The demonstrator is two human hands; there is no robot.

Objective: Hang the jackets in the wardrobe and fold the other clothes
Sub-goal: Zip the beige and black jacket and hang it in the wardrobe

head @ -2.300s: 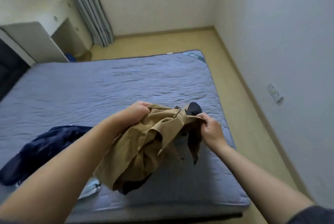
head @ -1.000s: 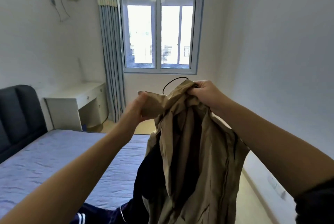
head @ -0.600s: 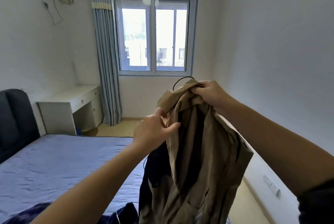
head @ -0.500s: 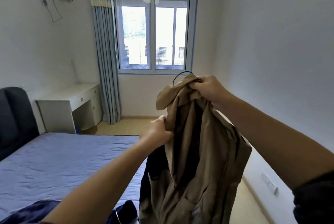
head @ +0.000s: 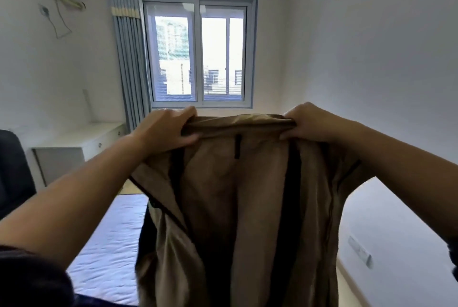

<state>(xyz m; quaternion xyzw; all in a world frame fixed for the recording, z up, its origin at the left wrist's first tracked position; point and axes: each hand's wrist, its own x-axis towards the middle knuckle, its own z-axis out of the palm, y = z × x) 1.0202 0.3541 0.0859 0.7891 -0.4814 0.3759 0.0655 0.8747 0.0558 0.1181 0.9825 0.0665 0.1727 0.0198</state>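
Low on your left you see the bed (head: 111, 244), its mattress under a pale blue quilted cover with soft ripples. A dark navy cloth (head: 106, 303) lies on its near edge; too little of it shows to tell its shape.

we log the jacket (head: 247, 195) as thin tan cloth, smooth with a faint sheen, its dark trim matt. bed cover (head: 106, 252) is quilted matt cloth. curtain (head: 128, 58) is pleated cloth. window frame (head: 198, 53) looks smooth, lightly glossy. wall (head: 371, 58) looks matt.
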